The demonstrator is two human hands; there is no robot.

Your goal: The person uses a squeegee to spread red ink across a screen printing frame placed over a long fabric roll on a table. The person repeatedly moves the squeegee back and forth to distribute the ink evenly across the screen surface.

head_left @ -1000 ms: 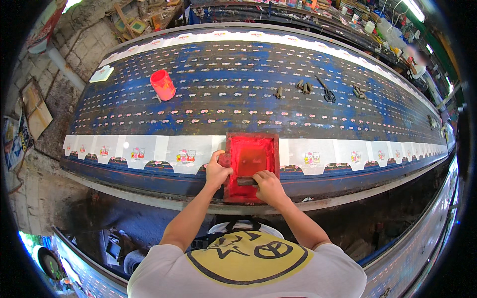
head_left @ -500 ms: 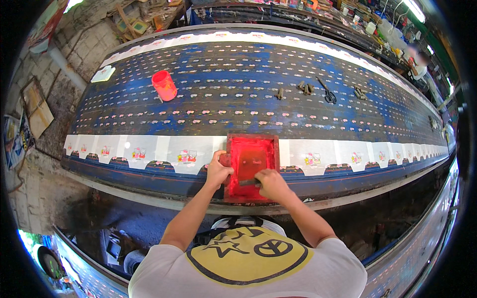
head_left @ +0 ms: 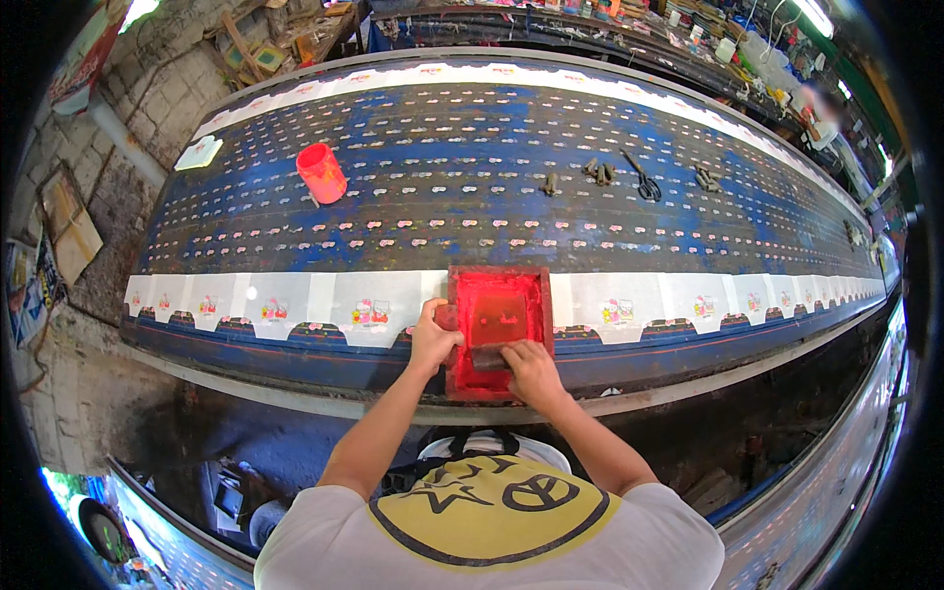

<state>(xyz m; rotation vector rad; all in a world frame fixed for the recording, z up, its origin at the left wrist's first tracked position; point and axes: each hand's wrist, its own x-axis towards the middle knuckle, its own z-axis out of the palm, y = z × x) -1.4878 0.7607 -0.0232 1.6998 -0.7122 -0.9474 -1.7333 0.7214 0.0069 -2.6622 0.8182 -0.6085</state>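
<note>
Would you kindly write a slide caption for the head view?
Left hand holding a red-stained frame, right hand gripping a dark squeegee inside it, on a long table.

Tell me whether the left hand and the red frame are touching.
Touching. The head view shows the left hand gripping the left side of the red frame, with no gap between them.

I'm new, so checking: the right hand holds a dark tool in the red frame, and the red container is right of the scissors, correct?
No: the head view shows the red container left of the scissors. The right hand holds a dark tool in the red frame.
</note>
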